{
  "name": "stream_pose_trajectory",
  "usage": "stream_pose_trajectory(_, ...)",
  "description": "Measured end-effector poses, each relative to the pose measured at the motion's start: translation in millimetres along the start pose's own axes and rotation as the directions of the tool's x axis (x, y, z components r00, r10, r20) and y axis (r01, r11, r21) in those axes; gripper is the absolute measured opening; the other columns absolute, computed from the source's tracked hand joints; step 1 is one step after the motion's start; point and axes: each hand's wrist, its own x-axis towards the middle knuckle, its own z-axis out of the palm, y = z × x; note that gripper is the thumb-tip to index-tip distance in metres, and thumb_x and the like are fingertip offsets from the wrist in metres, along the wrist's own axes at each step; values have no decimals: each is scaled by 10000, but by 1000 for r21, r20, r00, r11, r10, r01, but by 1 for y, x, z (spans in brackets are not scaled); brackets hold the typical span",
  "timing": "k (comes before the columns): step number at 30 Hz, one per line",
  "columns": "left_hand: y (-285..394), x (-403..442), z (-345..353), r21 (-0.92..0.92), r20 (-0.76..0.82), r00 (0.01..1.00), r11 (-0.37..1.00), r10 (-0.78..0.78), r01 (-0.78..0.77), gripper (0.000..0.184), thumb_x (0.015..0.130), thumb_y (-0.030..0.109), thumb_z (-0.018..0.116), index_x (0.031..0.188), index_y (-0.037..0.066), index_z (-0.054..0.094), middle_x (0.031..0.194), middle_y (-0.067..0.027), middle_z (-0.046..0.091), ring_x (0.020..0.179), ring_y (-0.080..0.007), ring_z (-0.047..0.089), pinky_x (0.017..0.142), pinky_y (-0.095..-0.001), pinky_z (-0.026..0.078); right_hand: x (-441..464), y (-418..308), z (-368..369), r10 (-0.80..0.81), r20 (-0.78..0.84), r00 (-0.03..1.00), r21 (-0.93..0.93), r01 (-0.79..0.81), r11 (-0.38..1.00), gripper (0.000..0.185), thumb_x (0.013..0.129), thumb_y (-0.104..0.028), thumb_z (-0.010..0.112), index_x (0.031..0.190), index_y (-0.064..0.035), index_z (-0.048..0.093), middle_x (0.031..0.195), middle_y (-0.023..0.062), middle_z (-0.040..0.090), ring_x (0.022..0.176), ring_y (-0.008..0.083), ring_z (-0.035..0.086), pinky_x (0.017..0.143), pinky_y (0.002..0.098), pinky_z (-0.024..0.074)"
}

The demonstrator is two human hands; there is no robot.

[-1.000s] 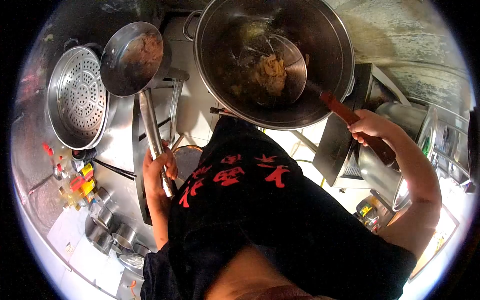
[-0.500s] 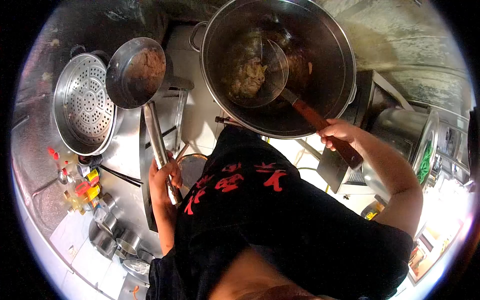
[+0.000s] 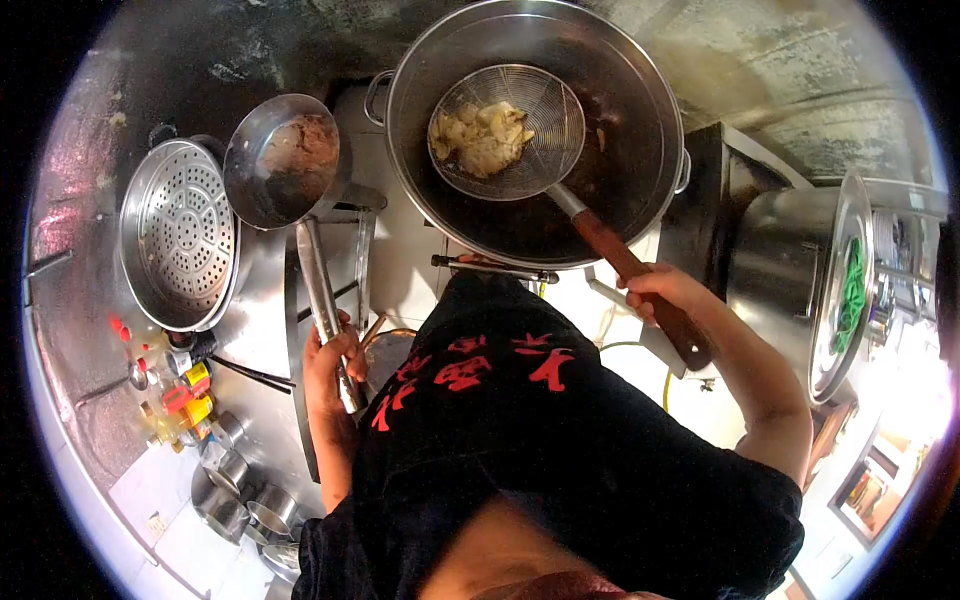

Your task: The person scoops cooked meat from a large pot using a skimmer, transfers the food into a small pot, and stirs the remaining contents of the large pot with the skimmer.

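Observation:
My left hand (image 3: 335, 358) is wrapped round the long metal handle of a deep ladle (image 3: 283, 162); pinkish-brown food lies in its bowl. In my right hand (image 3: 663, 293) is the wooden handle of a wire strainer (image 3: 556, 130). The strainer is over the inside of a large metal pot (image 3: 655, 190), with a clump of pale yellowish food (image 3: 486, 138) in its left part. Dark liquid shows in the pot below the strainer.
A perforated steamer tray (image 3: 182, 235) stands at the left. Bottles (image 3: 190, 400) and small metal pots (image 3: 222, 500) are on the lower left counter. A second large pot (image 3: 785, 260) stands at the right beside a lid (image 3: 845, 290) with a green item.
The strainer has come up out of the dark part of the pot with the pale food in it, after shifting left. My right hand has moved left and slightly down.

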Motion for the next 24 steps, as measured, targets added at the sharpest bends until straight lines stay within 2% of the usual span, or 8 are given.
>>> stream_pose_trajectory(6,5,0,3,71,-3,1000,997,-6,6,311,745,74,525,1033,-13,446,598,-43,417,393,-122,390,346,-235,332,-47,50,-4,-32,151,988,267,-10,964,231,822,-185,590,947,-19,488,520,11,470,442,94,462,421,228,392)
stream_pose_trajectory(8,6,11,-10,61,52,998,998,-29,26,306,754,80,521,1038,-8,449,605,-40,416,396,-111,388,346,-230,330,-33,37,21,-90,114,989,209,65,976,174,827,-190,589,761,-57,498,537,-14,473,461,84,452,434,225,385)
stream_pose_trajectory(9,9,13,-11,53,62,998,998,-24,21,305,767,93,522,1046,-3,445,614,-38,417,397,-105,384,345,-227,334,-28,31,37,-83,26,996,200,76,977,197,818,-236,592,822,-66,493,559,-33,454,468,68,413,450,193,331)
stream_pose_trajectory(12,14,24,-19,82,163,987,997,-10,-4,303,788,103,523,1060,0,437,615,-40,415,400,-100,385,346,-232,347,-4,40,53,-161,144,976,232,124,965,181,838,-231,566,763,-88,483,572,-26,459,484,78,427,471,211,365)
stream_pose_trajectory(15,23,35,-19,97,208,978,995,-30,10,293,789,96,521,1060,9,450,618,-40,415,401,-101,383,345,-237,345,17,39,77,-128,277,952,445,-9,896,193,866,-222,525,711,-122,466,568,-55,421,476,55,403,463,199,354)
stream_pose_trajectory(16,25,38,-19,82,229,973,997,-30,12,291,788,95,520,1058,11,454,619,-40,415,401,-102,381,345,-237,345,5,27,96,-94,183,979,497,-9,867,214,882,-237,508,704,-127,462,571,-66,410,476,42,400,453,178,342)
stream_pose_trajectory(18,28,43,-23,69,256,966,997,-34,17,289,787,94,520,1057,12,457,620,-41,415,401,-102,381,345,-237,344,22,28,111,-266,333,905,566,33,824,179,887,-214,504,746,-111,465,601,-64,423,489,34,417,446,159,352)
stream_pose_trajectory(24,31,55,-34,62,303,950,996,-77,61,288,788,86,520,1058,8,458,621,-47,419,406,-104,392,344,-240,349,50,29,146,-266,411,872,895,-329,303,97,879,-143,501,879,-60,451,654,-48,449,501,26,434,463,164,420)
